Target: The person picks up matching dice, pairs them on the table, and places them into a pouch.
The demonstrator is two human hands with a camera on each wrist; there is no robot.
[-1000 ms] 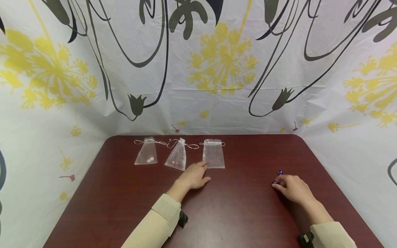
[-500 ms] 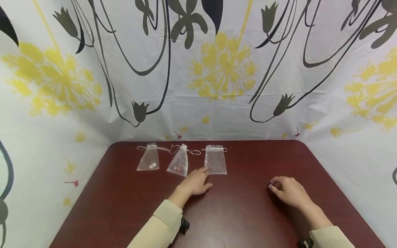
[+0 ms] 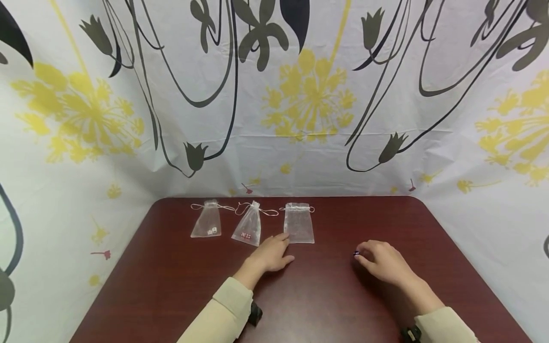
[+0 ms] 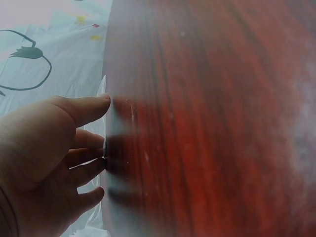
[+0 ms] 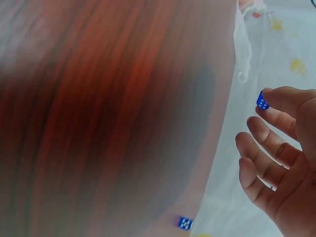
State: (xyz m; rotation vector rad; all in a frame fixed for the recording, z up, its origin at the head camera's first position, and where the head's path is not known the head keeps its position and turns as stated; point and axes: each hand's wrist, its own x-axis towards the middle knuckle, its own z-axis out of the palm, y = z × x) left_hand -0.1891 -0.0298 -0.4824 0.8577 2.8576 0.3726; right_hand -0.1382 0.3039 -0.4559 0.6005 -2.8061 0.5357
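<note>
My right hand (image 3: pixel 388 262) pinches a blue die (image 5: pixel 262 100) between thumb and index finger, held above the table. A second blue die (image 5: pixel 185 223) lies on the table in the right wrist view; in the head view the right hand hides it. My left hand (image 3: pixel 269 255) rests on the table, fingers fairly straight, fingertips at the lower left corner of a flat sheer drawstring bag (image 3: pixel 299 225). No dice show in that bag. To its left lies a sheer bag (image 3: pixel 252 221) with red dice (image 3: pixel 246 236) inside, then another bag (image 3: pixel 207 220) with white dice (image 3: pixel 212 230).
The dark red wooden table (image 3: pixel 171 286) has rounded far corners. A white cloth (image 3: pixel 240 119) with yellow and grey plant prints hangs behind it and at both sides. White drawstring loops spread out from the bag necks, and two of them meet.
My right hand has picked up one blue die and moved left with it, away from the other die. The left hand stays by the bag. The head view has tilted up slightly.
</note>
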